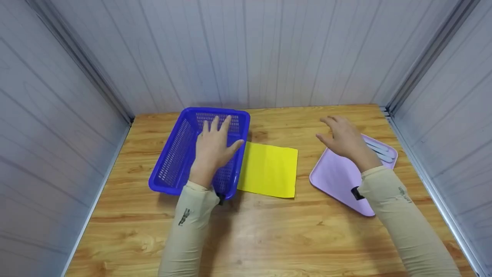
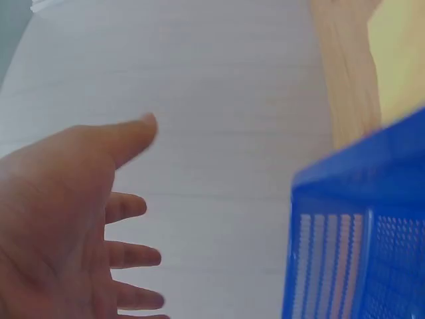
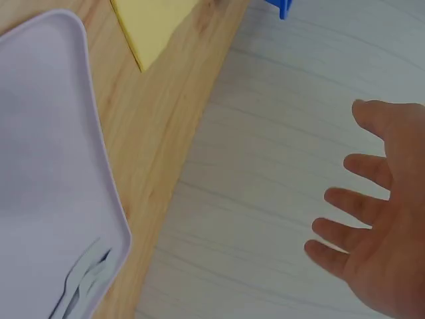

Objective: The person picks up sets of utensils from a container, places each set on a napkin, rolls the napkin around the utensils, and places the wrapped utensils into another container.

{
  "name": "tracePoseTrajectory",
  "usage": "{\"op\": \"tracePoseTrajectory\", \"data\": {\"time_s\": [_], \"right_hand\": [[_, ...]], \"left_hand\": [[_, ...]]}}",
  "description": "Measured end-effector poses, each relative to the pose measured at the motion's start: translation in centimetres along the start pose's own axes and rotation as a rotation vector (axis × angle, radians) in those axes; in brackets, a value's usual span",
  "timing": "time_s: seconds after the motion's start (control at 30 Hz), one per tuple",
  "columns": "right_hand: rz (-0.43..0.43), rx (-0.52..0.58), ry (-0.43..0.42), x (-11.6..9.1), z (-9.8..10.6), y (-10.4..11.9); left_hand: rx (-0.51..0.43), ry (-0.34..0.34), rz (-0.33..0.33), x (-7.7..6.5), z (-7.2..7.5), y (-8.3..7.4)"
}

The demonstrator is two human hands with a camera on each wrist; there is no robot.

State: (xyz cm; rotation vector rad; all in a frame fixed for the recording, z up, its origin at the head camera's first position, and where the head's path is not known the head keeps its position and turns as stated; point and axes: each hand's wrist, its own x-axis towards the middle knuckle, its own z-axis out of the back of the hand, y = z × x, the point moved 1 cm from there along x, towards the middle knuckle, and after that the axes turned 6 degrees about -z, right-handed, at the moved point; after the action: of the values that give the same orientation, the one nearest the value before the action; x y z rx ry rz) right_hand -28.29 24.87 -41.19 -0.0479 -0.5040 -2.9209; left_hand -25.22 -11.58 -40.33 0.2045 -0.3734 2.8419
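My left hand (image 1: pixel 214 148) hovers above the blue plastic basket (image 1: pixel 169 190), fingers spread and nothing held. In the left wrist view its palm (image 2: pixel 53 226) shows bare, with the basket's rim to the right. My right hand (image 1: pixel 344 138) is raised over the far left part of a pink tray (image 1: pixel 334 181), also with spread fingers and no object. Several pale cutlery handles (image 1: pixel 380 150) lie along the tray's right side, partly hidden by the hand. Between basket and tray lies a flat yellow square (image 1: pixel 271 169), perhaps cloth or paper; its left edge meets the basket.
A wooden tabletop (image 1: pixel 269 234) carries everything. A pale panelled wall (image 1: pixel 265 54) rises behind it, with side walls at left (image 1: pixel 50 134) and right (image 1: pixel 453 127). The tray stands close to the table's right edge.
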Motion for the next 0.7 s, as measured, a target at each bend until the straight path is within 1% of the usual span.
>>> {"op": "tracePoseTrajectory", "data": {"time_s": [0.1, 0.27, 0.33, 0.4, 0.47, 0.57, 0.63, 0.7], "right_hand": [[0.024, 0.025, -0.069, 0.0, -1.1, 0.6], [0.168, 0.088, -0.280, 0.2, -2.9, 1.6], [0.215, 0.129, -0.345, 0.5, -3.7, 1.9], [0.238, 0.170, -0.371, 0.8, -4.6, 2.2], [0.238, 0.197, -0.358, 1.1, -5.6, 2.5], [0.217, 0.221, -0.289, 1.4, -7.5, 2.9], [0.205, 0.223, -0.230, 1.6, -9.0, 3.3], [0.198, 0.229, -0.167, 1.8, -10.6, 3.7]], "left_hand": [[0.024, -0.061, -0.045, 0.0, -0.1, -1.8], [0.015, -0.167, -0.127, -0.2, -1.2, -5.1], [0.004, -0.184, -0.152, -0.2, -2.0, -6.3], [-0.003, -0.176, -0.168, -0.3, -3.1, -7.7], [0.004, -0.143, -0.177, -0.6, -4.6, -9.0], [0.020, -0.076, -0.161, -1.1, -7.7, -10.6], [0.046, -0.048, -0.132, -1.4, -10.1, -11.0], [0.071, -0.040, -0.084, -1.7, -12.5, -10.9]]}}
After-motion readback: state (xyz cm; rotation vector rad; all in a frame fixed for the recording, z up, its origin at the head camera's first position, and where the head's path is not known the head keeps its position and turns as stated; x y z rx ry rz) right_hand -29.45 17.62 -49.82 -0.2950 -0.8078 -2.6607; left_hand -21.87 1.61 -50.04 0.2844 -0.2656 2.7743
